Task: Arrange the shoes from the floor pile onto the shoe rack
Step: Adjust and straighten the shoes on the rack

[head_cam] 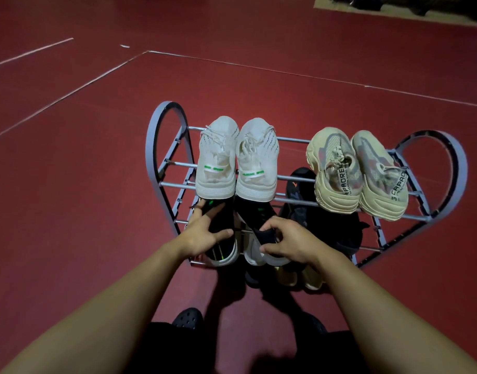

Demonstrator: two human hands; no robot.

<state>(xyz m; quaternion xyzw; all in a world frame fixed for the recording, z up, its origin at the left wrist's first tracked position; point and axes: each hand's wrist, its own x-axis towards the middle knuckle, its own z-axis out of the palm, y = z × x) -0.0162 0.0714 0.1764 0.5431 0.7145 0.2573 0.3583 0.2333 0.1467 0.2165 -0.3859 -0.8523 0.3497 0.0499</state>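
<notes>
Grey tubular-metal shoe rack (175,163) with heart-shaped ends on red matte floor (69,157); I see left hand (205,233) splayed flat on one black knit sneaker (222,249), right hand (288,241) pinching its twin (254,228), both on lower tier.

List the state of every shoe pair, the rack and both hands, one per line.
White pair: on the top tier, side by side, toes away.
Beige pair: on the top tier, at the right end.
Black pair: on the lower tier, being set in place.
Dark shoes: on the lower tier, in shadow.
Rack: upright on the floor.
Left hand: resting on the left black shoe.
Right hand: gripping the right black shoe's heel.
</notes>
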